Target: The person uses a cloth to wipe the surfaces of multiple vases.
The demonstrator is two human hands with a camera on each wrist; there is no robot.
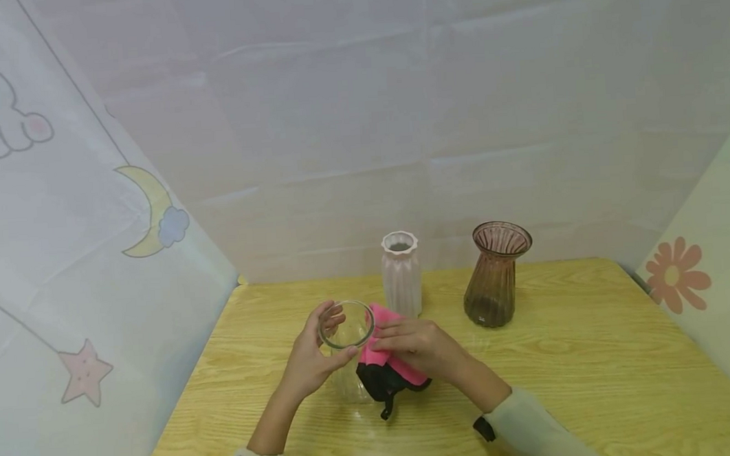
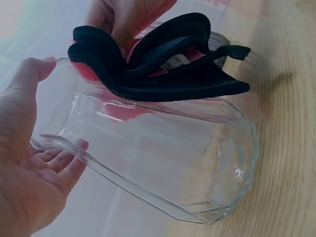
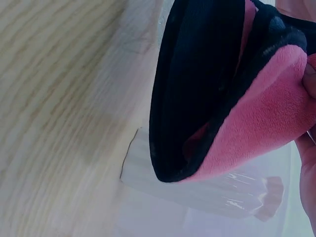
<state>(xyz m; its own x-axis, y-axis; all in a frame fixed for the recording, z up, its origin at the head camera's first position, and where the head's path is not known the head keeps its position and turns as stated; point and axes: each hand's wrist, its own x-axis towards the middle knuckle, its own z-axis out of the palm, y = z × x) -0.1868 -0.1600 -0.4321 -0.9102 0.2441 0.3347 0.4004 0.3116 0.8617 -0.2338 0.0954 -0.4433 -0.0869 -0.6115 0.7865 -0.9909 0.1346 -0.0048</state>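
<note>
A clear glass vase [image 1: 350, 387] stands upright on the wooden table, its round rim facing up. My left hand [image 1: 306, 362] holds it near the top, with the thumb on the near side and the fingers round the far side. Against the vase's right side, my right hand [image 1: 417, 346] grips a folded pink cloth [image 3: 261, 108] with black edging. The cloth's black edge [image 2: 173, 91] and a small white label [image 2: 175, 61] show in the left wrist view, and a black loop hangs from it. Part of the vase is hidden behind the cloth.
Behind the cloth stands a white ribbed vase [image 1: 401, 281]. A brownish-purple fluted glass vase [image 1: 494, 286] with a flared mouth is farther right. Pale printed sheets [image 1: 347, 119] rise behind and beside the table [image 1: 595, 360].
</note>
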